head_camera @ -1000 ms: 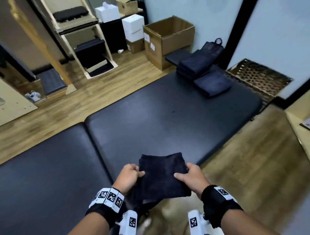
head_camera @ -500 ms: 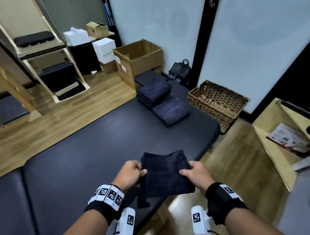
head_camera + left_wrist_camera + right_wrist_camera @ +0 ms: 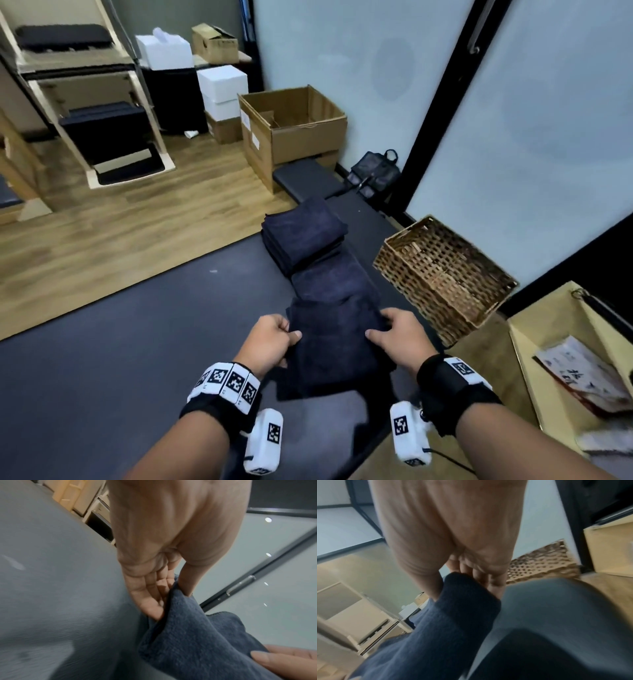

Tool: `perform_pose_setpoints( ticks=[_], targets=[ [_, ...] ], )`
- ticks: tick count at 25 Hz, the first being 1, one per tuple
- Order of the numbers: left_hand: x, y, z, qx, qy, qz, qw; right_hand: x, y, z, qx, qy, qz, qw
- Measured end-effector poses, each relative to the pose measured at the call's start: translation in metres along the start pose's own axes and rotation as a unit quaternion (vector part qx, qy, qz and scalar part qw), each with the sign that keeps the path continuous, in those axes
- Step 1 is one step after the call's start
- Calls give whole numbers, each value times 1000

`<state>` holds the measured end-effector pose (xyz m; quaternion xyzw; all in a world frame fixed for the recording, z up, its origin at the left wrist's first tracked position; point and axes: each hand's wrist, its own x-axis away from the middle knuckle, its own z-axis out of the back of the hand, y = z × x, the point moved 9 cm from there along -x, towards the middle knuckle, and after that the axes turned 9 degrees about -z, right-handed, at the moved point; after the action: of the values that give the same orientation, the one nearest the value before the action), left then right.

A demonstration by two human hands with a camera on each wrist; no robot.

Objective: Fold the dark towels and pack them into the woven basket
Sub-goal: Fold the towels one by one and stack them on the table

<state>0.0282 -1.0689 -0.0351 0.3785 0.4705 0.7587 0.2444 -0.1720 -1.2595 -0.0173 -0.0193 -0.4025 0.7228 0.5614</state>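
A dark navy towel (image 3: 334, 346) hangs between my two hands above the black padded table (image 3: 137, 342). My left hand (image 3: 274, 337) pinches its left edge between thumb and fingers (image 3: 154, 601). My right hand (image 3: 394, 334) grips the towel's right edge (image 3: 467, 601), thumb on top. Just beyond it lies one folded dark towel (image 3: 329, 281), and behind that a stack of folded dark towels (image 3: 303, 236). The woven basket (image 3: 442, 274) stands to the right, at the table's far end, and looks empty.
An open cardboard box (image 3: 291, 126) and white boxes (image 3: 222, 89) stand on the wooden floor behind the table. A black bag (image 3: 376, 171) leans by the glass wall. A pale wooden shelf with papers (image 3: 582, 373) is at the right, racks at the far left.
I have moved along the table toward the folded towels and the basket, both hands still holding the towel. The held towel now sits just short of the single folded towel.
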Motion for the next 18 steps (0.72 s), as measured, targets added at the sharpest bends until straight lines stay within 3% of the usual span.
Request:
perform_pose_setpoints(
  ticks=[5,8,10,12,13,15,17,18],
  targets=[
    [-55,7,-17,89,68,46,993,-92,-45,21,7,-15,62,998],
    [-82,5,-26,147,144,75,976,-143,-71,24,8,-60,107,992],
    [-85,6,-23,74,226,72,969,-159,-80,21,92,-76,143,982],
    [-80,16,-20,-106,266,41,957,-155,-93,14,222,-67,237,943],
    [-79,24,-27,-193,248,9,949,-146,-98,5,266,-81,307,910],
    [-87,32,-50,-303,149,-29,941,-131,-97,-18,331,-159,404,838],
    [-99,23,-62,-316,64,17,946,-134,-86,-35,400,-229,394,795],
    [-104,17,-64,-292,44,47,954,-139,-82,-35,415,-246,370,794]
  ],
)
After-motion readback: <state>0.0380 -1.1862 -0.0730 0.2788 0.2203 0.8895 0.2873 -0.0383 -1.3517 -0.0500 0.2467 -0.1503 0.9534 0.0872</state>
